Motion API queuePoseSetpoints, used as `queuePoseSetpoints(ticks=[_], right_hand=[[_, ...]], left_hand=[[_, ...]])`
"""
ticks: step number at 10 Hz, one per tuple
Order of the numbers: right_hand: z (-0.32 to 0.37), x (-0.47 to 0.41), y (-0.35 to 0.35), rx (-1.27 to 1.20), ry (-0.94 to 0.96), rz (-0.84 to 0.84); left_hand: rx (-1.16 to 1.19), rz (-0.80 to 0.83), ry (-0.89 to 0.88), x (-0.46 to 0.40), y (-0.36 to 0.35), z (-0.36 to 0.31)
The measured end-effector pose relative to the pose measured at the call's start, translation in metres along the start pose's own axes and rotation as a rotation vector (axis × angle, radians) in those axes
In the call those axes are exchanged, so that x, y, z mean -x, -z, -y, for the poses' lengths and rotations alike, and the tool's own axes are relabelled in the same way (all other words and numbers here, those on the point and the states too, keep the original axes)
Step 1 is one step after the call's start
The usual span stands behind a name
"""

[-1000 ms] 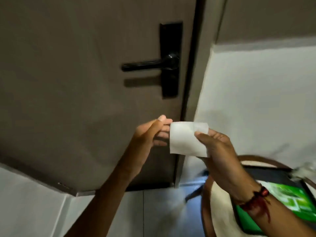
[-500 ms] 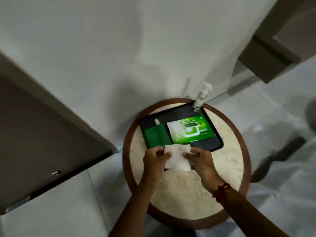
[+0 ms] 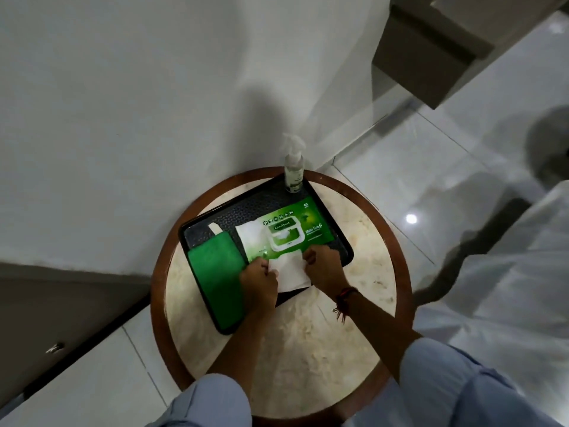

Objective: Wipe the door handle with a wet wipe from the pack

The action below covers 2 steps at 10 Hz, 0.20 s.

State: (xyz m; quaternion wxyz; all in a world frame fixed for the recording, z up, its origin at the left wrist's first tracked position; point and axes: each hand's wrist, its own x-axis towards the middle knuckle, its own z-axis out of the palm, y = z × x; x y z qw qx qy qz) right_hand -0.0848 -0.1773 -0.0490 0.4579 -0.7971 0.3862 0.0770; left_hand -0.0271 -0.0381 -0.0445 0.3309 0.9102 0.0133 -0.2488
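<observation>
A white wet wipe (image 3: 291,272) is held flat between both hands, low over the near part of a black tray (image 3: 261,198). My left hand (image 3: 260,285) pinches its left edge. My right hand (image 3: 324,268) pinches its right edge; a red thread band is on that wrist. Just beyond the wipe lies the green wipe pack (image 3: 289,231) on the tray, with a white flap. The door handle is out of view; only the brown door's lower edge (image 3: 46,306) shows at the left.
The tray sits on a round marble-topped table with a wooden rim (image 3: 160,272). A folded green cloth (image 3: 218,282) lies in the tray's left part and a clear spray bottle (image 3: 293,167) stands at its far corner. White wall behind, glossy tiled floor to the right.
The view swung from the door and its black handle down to the table. Both hands, still holding the wipe, came down over the tray next to the pack.
</observation>
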Motion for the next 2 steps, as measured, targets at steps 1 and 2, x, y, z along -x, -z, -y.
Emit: queuePoseSetpoints(ticks=[1,2], right_hand=[[0.016,0.004,-0.002,0.089,0.029,-0.003],[0.036,0.019,0.003,0.182,0.085,-0.002]], left_hand=[[-0.236,0.006,-0.111,0.009,0.012,-0.001],[-0.349,-0.025,-0.19,0.026,0.043,-0.01]])
